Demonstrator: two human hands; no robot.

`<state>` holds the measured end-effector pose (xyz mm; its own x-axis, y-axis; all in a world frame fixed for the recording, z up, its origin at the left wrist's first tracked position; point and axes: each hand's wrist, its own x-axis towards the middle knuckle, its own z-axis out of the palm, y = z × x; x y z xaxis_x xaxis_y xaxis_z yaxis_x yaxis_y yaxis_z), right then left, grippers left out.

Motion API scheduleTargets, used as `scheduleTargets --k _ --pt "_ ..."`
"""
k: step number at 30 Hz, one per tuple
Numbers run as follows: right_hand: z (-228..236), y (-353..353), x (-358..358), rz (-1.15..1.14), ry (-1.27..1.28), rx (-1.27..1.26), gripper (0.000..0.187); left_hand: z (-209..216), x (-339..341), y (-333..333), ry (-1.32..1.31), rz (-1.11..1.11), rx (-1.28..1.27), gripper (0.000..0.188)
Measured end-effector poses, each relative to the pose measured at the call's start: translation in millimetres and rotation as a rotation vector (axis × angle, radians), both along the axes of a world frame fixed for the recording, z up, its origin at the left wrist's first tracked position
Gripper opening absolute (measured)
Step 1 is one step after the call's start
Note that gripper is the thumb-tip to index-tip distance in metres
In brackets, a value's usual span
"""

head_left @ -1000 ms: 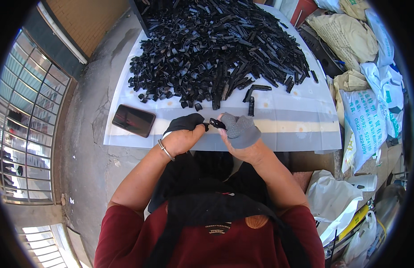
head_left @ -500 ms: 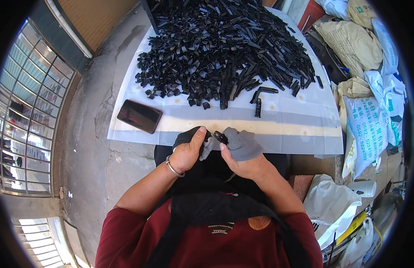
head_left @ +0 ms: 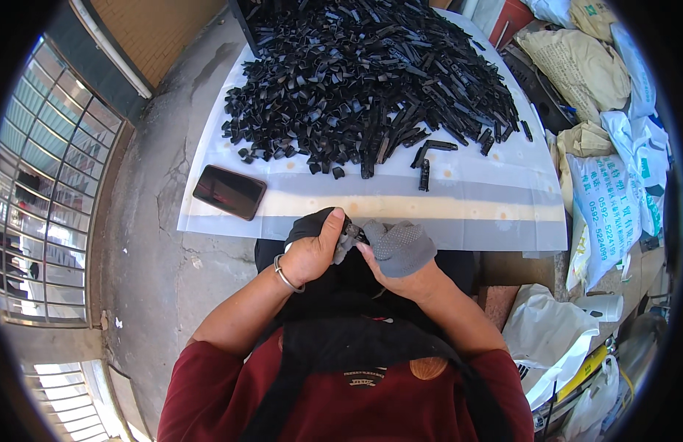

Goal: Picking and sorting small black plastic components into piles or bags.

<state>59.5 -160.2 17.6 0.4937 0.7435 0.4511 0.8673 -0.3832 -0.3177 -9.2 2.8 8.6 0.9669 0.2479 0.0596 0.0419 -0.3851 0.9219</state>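
Note:
My left hand (head_left: pixel 315 247), in a dark partial glove with its thumb bare, is closed round a black plastic piece (head_left: pixel 354 233). From the other side my right hand (head_left: pixel 400 254), in a grey dotted partial glove, pinches the end of the black plastic between thumb and fingers. Both hands meet over my lap, just in front of the table's near edge. Whether the hands hold one part or two joined ones is hidden by the fingers. On the white-covered table (head_left: pixel 496 232) beyond them, two loose black strips (head_left: pixel 425 175) lie apart from a large heap of black plastic parts (head_left: pixel 349 88).
A smartphone (head_left: pixel 229 192) lies at the table's left front corner. Stuffed sacks (head_left: pixel 573 70) and printed white bags (head_left: pixel 606 214) crowd the right side. A white plastic bag (head_left: pixel 547 331) lies lower right. A barred window (head_left: pixel 50 177) stands far left.
My right hand has moved left, bringing its black piece against the one at my left hand. The gap between them has closed. My left hand stays nearly in place.

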Motion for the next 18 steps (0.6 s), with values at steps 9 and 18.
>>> scheduleTargets --k 9,18 --pt "-3 9 -13 0.015 -0.056 -0.037 0.02 4 -3 -10 0.021 -0.007 0.225 0.037" --pt "-14 -4 12 0.059 0.103 -0.032 0.026 11 23 27 0.183 -0.099 0.625 0.034"
